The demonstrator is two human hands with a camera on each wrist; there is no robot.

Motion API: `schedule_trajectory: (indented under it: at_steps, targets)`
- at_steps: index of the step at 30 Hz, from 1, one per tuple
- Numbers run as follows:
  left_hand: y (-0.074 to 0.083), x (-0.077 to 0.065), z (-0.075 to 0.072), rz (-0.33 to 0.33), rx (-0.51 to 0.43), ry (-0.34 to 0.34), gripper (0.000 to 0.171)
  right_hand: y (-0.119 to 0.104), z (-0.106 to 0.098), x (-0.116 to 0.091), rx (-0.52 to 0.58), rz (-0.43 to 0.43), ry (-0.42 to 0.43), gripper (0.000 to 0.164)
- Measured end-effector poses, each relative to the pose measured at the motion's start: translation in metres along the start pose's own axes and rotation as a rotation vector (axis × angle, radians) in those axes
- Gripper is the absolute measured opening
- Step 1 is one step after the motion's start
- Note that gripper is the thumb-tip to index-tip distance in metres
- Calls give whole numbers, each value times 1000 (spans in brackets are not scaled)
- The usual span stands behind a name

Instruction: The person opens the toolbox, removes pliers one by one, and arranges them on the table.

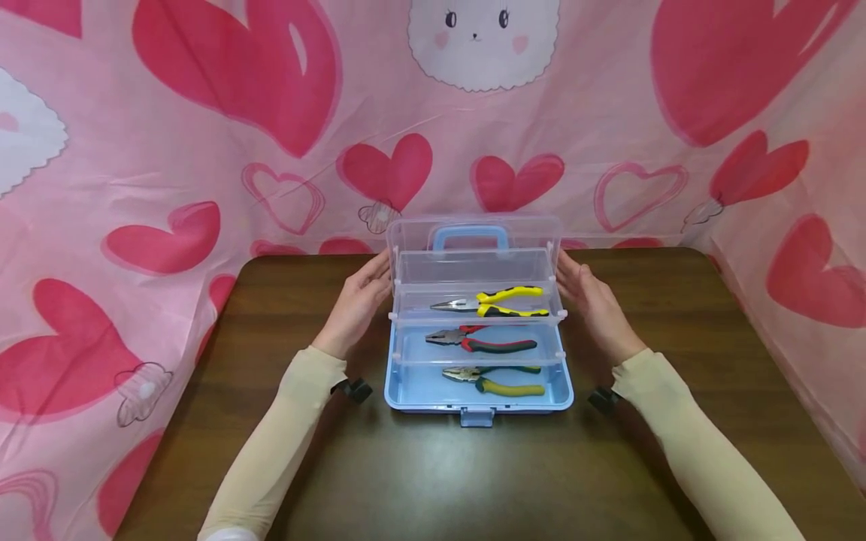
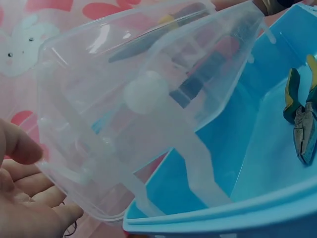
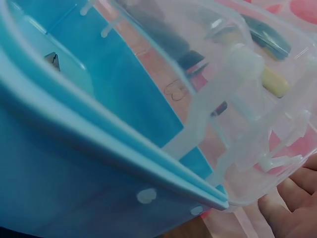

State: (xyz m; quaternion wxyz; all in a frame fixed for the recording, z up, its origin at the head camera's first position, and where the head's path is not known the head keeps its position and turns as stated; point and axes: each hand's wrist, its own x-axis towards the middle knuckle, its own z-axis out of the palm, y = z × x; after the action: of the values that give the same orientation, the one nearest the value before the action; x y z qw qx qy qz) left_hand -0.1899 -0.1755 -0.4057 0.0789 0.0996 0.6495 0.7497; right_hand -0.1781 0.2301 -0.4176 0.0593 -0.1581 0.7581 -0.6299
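A toolbox with a light blue base [image 1: 479,409] and a clear lid [image 1: 411,234] stands unfolded on the table, its stepped clear trays raised. Yellow-and-black long-nose pliers [image 1: 484,302] lie in the upper tray. Red-and-dark-green combination pliers [image 1: 499,346] sit in the tray below, and yellow-and-green pliers [image 1: 509,388] rest in the base. At the lid's left side is my left hand [image 1: 357,306], fingers extended, fingertips right at the lid's edge. My right hand [image 1: 598,308] mirrors it on the right, fingers also extended. Neither palm holds anything.
The brown wooden table [image 1: 473,481] spreads around the box. Pink cloth [image 1: 433,113] with hearts hangs close behind and along both sides. A blue carrying handle [image 1: 470,230] shows through the lid, and a latch [image 1: 476,418] juts from the base's front. White hinge arms [image 2: 200,168] link trays and base.
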Motion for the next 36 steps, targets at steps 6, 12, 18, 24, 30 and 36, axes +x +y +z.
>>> schedule_trajectory:
  at_steps: [6,12,18,24,30,36]
  targets:
    - [-9,6,0,15,11,-12,62,5,2,6,26,30,-2,59]
    - [-16,12,-5,13,14,-24,62,8,0,13,98,25,-46,60]
    - [-23,16,-9,-7,-35,-21,61,12,-3,20,132,72,-73,61]
    - [-28,19,-11,-59,-97,11,56,15,-2,26,167,135,-65,61]
    - [-30,20,-10,-133,-196,29,56,18,-2,28,133,162,-90,64]
    - [-34,22,-11,-184,-247,23,66,21,0,30,141,213,-98,63]
